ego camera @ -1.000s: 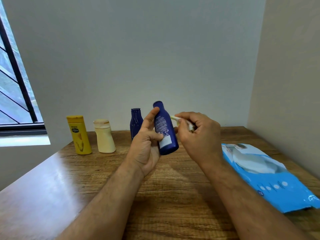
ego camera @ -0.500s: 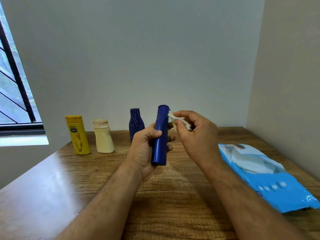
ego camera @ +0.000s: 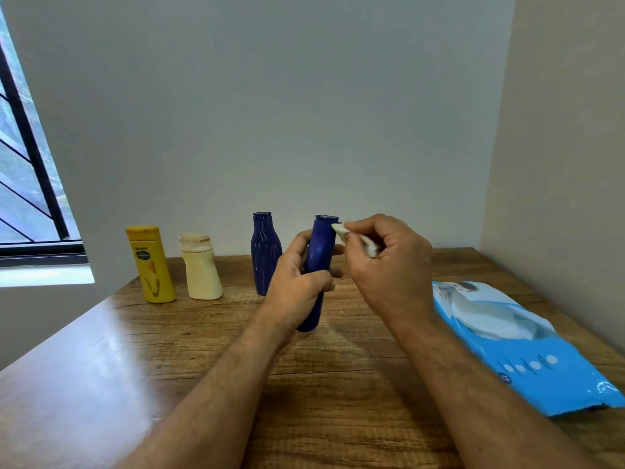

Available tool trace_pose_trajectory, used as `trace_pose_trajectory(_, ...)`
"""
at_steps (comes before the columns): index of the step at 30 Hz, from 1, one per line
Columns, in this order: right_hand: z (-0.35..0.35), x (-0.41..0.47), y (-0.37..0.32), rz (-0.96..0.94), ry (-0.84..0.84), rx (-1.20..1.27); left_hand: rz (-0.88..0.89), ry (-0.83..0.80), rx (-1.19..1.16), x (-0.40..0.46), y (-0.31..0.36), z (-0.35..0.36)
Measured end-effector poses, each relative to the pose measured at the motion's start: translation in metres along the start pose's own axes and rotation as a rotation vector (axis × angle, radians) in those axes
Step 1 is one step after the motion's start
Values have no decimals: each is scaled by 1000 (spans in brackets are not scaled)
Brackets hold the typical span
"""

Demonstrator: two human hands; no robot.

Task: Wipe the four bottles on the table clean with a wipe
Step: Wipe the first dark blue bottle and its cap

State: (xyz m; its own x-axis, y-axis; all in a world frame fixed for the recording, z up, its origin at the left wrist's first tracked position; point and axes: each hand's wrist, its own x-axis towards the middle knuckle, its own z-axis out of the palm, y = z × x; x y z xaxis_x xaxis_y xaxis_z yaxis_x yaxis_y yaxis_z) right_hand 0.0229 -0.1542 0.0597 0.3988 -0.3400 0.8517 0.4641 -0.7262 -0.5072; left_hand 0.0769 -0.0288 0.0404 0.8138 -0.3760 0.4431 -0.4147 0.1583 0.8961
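**Head view: wipe meets the neck of the fourth bottle**

Nearest to where I stand, two bare forearms reach out over the wooden table. To the right lies a blue wipes packet, flat, its far corner cut off by the frame edge.

Further out, the left hand is wrapped around the lower body of a dark blue bottle, lifted off the table, its long axis close to upright with the cap end leaning slightly away to the right. The right hand sits just beside it on the right, fingers curled, pinching a small folded white wipe. The wipe's tip touches the bottle just under the cap. So the bottle lies immediately left of the wiping hand, and I judge the next stroke will run along that upright axis, down from neck to base, with the left hand turning the bottle.

Behind the hands stand three more bottles near the wall: a second dark blue bottle, a cream bottle and a yellow bottle, all upright and apart from one another.

Much of the held bottle's body is hidden by the left fingers, most of the wipe is buried in the right fist, and whether the standing bottles are clean cannot be judged.
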Motion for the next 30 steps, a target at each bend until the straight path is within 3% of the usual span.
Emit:
trace_pose_trajectory(5,-4,5,-2,-63,144,47,18,37,144,2,2,-1)
trace_pose_trajectory(11,-2,0,0,-155,-88,42,90,-3,393,-3,-1,-1)
trace_pose_trajectory(14,-1,1,2,-84,-44,-6,122,23,493,-6,2,0)
trace_pose_trajectory(17,-3,5,2,-71,59,16,113,41,518,-6,5,1)
trace_pose_trajectory(22,-4,1,-1,-167,-58,50,107,43,512,-6,4,0)
trace_pose_trajectory(30,-4,3,1,-111,-42,50,99,19,504,-8,1,3)
